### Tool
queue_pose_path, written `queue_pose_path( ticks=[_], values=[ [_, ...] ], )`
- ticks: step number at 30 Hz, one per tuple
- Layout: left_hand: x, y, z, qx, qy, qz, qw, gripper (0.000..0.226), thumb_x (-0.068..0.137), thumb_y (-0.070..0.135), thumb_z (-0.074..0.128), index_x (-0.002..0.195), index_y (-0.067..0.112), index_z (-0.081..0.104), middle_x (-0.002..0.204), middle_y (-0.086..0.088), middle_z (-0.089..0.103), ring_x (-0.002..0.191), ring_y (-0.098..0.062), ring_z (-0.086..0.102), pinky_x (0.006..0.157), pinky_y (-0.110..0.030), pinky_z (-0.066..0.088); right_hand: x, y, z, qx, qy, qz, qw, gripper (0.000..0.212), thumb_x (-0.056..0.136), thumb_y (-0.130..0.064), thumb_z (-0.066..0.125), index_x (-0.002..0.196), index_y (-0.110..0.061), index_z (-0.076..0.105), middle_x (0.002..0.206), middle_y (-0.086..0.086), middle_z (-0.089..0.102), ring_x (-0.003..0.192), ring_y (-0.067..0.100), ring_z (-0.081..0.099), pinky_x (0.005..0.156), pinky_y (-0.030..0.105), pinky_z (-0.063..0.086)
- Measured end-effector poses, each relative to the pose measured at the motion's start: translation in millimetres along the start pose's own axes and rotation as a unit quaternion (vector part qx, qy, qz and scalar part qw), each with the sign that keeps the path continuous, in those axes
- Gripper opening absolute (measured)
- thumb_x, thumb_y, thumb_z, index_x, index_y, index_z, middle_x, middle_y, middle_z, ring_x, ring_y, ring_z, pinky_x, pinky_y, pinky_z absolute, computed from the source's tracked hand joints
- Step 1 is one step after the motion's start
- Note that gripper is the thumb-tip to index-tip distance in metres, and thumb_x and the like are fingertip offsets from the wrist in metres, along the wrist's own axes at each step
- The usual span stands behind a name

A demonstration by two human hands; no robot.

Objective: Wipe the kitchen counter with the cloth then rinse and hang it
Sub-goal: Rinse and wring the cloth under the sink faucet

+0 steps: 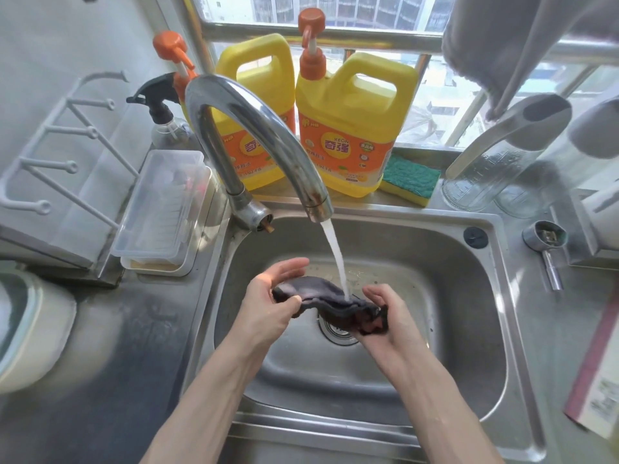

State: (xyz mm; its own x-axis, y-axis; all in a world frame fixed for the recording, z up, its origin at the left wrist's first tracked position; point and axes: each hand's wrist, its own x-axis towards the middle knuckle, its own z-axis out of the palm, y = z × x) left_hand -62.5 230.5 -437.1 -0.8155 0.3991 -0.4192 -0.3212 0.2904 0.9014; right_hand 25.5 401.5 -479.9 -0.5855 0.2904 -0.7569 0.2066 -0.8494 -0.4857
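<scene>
A dark, wet cloth (330, 301) is stretched between both hands over the steel sink (475, 329). My left hand (271, 293) grips its left end with thumb over the fabric. My right hand (385, 316) cups and holds the bunched right end. Water streams from the curved chrome faucet (258, 128) and lands on the cloth near its middle, just above the drain (336, 331).
Two yellow detergent jugs (351, 128) with orange pumps and a green-yellow sponge (410, 179) stand on the window ledge. A spray bottle (164, 118), a clear plastic box (164, 209) and a white rack (60, 149) are at left. Glass pitchers (495, 162) and a hanging grey cloth (502, 45) are at right.
</scene>
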Motion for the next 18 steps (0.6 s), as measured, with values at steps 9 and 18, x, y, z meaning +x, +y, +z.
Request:
queue_pose_path(
  ticks=[9, 18],
  values=[
    [5.3, -1.2, 44.1, -0.144, -0.014, -0.065, 0.987, 0.031, 0.096, -0.005, 0.057, 0.120, 0.011, 0.069, 0.101, -0.008, 0.080, 0.095, -0.023, 0.075, 0.085, -0.028, 0.057, -5.9, 14.8, 12.4, 0.022, -0.106, 0.096, 0.989, 0.054, 0.095, -0.052, 0.066, 0.127, -0.008, 0.071, 0.132, 0.021, 0.069, 0.129, 0.038, 0.062, 0.111, 0.059, 0.044],
    [2.7, 14.1, 25.5, -0.035, 0.032, -0.064, 0.997, 0.034, 0.101, -0.003, 0.042, 0.126, 0.007, 0.063, 0.114, -0.012, 0.075, 0.086, -0.019, 0.077, 0.072, -0.022, 0.061, 0.5, 18.2, 34.4, 0.062, -0.048, 0.057, 0.995, 0.018, 0.087, -0.014, 0.069, 0.102, -0.004, 0.069, 0.091, 0.014, 0.072, 0.063, 0.018, 0.070, 0.057, 0.028, 0.056]
  ],
)
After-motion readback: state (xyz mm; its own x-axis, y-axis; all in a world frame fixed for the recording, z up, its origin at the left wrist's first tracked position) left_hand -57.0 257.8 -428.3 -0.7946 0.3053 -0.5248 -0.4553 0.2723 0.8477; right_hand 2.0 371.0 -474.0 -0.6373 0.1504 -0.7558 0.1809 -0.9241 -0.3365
